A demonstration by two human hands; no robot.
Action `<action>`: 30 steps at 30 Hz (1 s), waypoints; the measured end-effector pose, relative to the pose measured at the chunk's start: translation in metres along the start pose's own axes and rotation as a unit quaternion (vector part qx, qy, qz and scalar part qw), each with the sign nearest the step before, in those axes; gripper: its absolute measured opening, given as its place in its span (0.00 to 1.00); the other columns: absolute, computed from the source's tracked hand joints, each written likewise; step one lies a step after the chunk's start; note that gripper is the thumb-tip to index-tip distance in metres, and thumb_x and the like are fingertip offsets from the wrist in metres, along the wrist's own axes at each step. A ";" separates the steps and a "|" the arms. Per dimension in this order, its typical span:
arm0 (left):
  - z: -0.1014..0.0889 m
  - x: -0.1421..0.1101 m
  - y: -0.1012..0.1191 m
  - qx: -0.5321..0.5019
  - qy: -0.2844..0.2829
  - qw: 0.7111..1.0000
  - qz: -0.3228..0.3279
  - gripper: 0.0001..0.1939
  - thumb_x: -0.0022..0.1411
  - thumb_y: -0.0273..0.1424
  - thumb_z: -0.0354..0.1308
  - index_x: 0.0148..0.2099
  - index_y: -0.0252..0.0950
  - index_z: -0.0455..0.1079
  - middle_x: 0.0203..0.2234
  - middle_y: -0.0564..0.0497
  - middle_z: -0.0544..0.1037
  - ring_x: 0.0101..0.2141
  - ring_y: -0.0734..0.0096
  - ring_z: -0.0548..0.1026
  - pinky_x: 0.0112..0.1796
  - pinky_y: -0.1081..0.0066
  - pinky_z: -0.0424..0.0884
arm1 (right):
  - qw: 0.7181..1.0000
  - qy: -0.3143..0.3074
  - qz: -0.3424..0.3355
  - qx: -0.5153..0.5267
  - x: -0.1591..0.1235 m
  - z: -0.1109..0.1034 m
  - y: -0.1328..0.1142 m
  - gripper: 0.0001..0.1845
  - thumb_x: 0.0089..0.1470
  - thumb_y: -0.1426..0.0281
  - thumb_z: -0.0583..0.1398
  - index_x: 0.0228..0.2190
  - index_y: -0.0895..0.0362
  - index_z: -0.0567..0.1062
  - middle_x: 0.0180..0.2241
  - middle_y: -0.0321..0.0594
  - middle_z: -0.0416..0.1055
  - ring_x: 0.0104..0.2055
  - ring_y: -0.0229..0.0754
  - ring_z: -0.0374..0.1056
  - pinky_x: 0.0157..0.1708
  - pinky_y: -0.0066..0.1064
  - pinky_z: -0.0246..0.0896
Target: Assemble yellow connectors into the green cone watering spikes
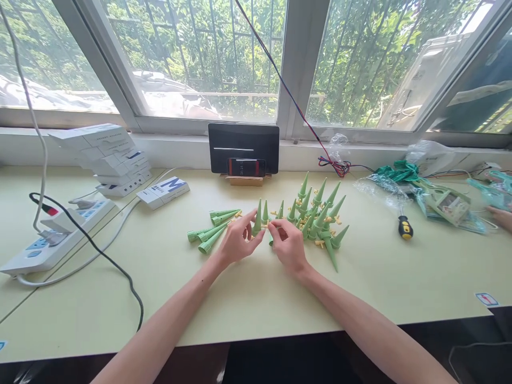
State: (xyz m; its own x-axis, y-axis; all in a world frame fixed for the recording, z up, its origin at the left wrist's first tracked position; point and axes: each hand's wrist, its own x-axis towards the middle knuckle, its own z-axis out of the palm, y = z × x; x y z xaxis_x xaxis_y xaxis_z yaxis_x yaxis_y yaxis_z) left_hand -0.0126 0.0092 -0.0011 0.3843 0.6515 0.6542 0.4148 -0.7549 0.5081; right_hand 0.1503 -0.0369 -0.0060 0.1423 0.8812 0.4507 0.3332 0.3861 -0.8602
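Note:
My left hand [238, 239] is closed with its fingertips around an upright green plastic cone spike [258, 214]. Close beside it, my right hand [288, 244] is pinched at a small yellowish piece [268, 226], partly hidden by the fingers. Part of another green piece shows under the right fingertips. Several loose green spikes [216, 238] lie on their sides left of my left hand. To the right and behind my right hand, a cluster of green spikes [319, 223], most of them pointing up, carries small yellowish valve-like parts [320, 244].
A phone [246, 167] leans on a dark tablet [244, 138] at the back. White boxes [116, 157] and a power strip [60, 234] with cables stand left. A screwdriver [405, 228], plastic bags [444, 202] and another person's hand [500, 217] are at the right.

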 end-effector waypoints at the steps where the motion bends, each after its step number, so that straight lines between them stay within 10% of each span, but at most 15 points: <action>1: 0.001 0.000 0.000 0.004 -0.002 1.000 -0.003 0.28 0.60 0.32 0.60 0.62 0.35 0.63 0.30 0.53 0.74 0.19 0.82 0.66 0.21 0.78 0.66 | 1.000 0.000 0.002 0.002 0.000 0.000 0.000 0.13 0.63 0.62 0.56 0.34 0.57 0.75 0.30 0.39 0.72 0.26 0.37 0.65 0.27 0.29 0.62; 30: 0.008 -0.004 -0.001 0.052 0.016 0.998 0.014 0.30 0.63 0.38 0.60 0.64 0.37 0.61 0.27 0.54 0.73 0.19 0.80 0.63 0.24 0.78 0.65 | 1.000 0.000 0.004 0.007 0.006 -0.005 0.001 0.26 0.67 0.60 0.45 0.28 0.58 0.75 0.13 0.33 0.64 0.20 0.40 0.67 0.31 0.31 0.65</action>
State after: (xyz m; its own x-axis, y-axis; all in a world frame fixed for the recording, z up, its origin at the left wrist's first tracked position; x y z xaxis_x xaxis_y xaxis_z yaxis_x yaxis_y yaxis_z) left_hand -0.0077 0.0083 -0.0086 0.3702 0.6263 0.6861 0.4877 -0.7596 0.4303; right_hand 0.1565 -0.0331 -0.0031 0.1459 0.8843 0.4436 0.3183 0.3826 -0.8674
